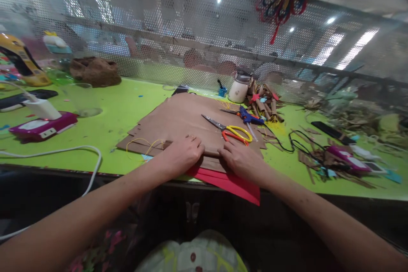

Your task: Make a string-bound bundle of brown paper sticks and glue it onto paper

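A stack of brown cardboard sheets (178,121) lies on the green table (127,102) in front of me. My left hand (183,154) rests on its near edge, fingers curled and pressed down on the sheet. My right hand (240,160) presses the same edge just to the right, fingers bent onto the cardboard. Red paper (237,185) sticks out beneath the cardboard and over the table's front edge, under my right hand. Scissors with yellow and orange handles (234,131) lie on the cardboard just beyond my right hand. Yellow string (143,143) curls at the left corner.
A blue glue gun (250,119) with a black cable lies behind the scissors. Cardboard rolls and a white jar (238,89) stand at the back. A purple device (43,125) with a white charger sits left. Scraps and phones litter the right. A perforated metal screen backs the table.
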`<state>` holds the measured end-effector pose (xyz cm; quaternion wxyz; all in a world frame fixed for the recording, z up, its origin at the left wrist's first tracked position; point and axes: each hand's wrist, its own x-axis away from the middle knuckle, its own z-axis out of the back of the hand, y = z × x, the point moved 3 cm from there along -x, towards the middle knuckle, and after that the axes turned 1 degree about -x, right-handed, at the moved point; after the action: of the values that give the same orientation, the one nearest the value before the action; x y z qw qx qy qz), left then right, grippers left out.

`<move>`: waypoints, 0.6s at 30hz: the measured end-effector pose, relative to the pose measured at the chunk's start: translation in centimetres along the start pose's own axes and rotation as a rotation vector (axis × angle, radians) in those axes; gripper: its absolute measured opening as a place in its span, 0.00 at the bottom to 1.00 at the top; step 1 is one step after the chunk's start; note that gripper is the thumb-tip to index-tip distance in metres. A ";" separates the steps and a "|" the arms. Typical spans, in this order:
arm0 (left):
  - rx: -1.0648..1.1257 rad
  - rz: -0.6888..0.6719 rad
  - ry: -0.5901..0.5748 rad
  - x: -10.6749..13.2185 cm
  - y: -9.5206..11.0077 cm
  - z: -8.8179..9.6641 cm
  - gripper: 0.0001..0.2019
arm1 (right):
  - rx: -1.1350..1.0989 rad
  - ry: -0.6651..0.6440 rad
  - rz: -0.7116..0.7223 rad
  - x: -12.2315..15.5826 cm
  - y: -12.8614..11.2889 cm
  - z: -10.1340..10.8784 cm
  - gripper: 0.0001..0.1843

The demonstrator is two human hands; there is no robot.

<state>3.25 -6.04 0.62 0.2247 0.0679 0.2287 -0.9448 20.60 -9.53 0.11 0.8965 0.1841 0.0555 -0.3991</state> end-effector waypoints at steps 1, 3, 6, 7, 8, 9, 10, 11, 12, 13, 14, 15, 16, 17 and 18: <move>0.002 -0.018 0.004 -0.1 -0.1 0.0 0.06 | -0.015 0.001 -0.008 -0.1 0.1 0.0 0.08; 0.013 -0.049 0.009 -0.2 -0.3 0.1 0.06 | -0.042 -0.005 -0.026 -0.2 0.3 -0.1 0.10; 0.017 -0.089 0.011 -0.3 -0.5 0.1 0.06 | -0.049 -0.008 -0.061 -0.2 0.4 -0.3 0.11; 0.011 -0.100 0.013 -0.3 -0.5 0.0 0.06 | -0.048 -0.009 -0.070 -0.2 0.4 -0.4 0.11; 0.002 -0.110 0.016 -0.3 -0.6 -0.1 0.06 | -0.049 -0.009 -0.078 -0.2 0.3 -0.4 0.10; -0.006 -0.121 0.020 -0.3 -0.6 -0.2 0.06 | -0.053 -0.010 -0.086 -0.2 0.3 -0.5 0.09; -0.014 -0.133 0.024 -0.4 -0.6 -0.3 0.06 | -0.059 -0.010 -0.088 -0.3 0.2 -0.5 0.08; -0.020 -0.146 0.025 -0.4 -0.6 -0.3 0.06 | -0.061 -0.008 -0.086 -0.3 0.1 -0.4 0.08; -0.026 -0.157 0.025 -0.4 -0.6 -0.3 0.06 | -0.055 -0.006 -0.080 -0.5 -0.1 -0.4 0.07; -0.034 -0.165 0.022 -0.4 -0.5 -0.3 0.07 | -0.041 -0.002 -0.071 -0.6 -0.2 -0.4 0.06; -0.043 -0.170 0.018 -0.5 -0.5 -0.1 0.07 | -0.020 0.003 -0.060 -0.8 -0.4 -0.4 0.05; -0.050 -0.170 0.014 -0.6 -0.5 0.1 0.07 | 0.005 0.010 -0.052 -1.1 -0.5 -0.3 0.05; -0.051 -0.167 0.009 -0.6 -0.6 0.5 0.07 | 0.029 0.022 -0.049 -1.3 -0.7 -0.3 0.04; -0.041 -0.158 0.005 -0.7 -0.7 0.8 0.08 | 0.049 0.036 -0.052 -1.6 -0.8 -0.1 0.05; -0.021 -0.142 0.004 -0.8 -0.8 1.1 0.08 | 0.065 0.051 -0.059 -1.8 -0.8 0.0 0.05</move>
<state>3.58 -5.61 2.13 0.1572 0.0507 0.2434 -0.9558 18.75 -8.77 0.34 0.8763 0.2214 0.0707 -0.4221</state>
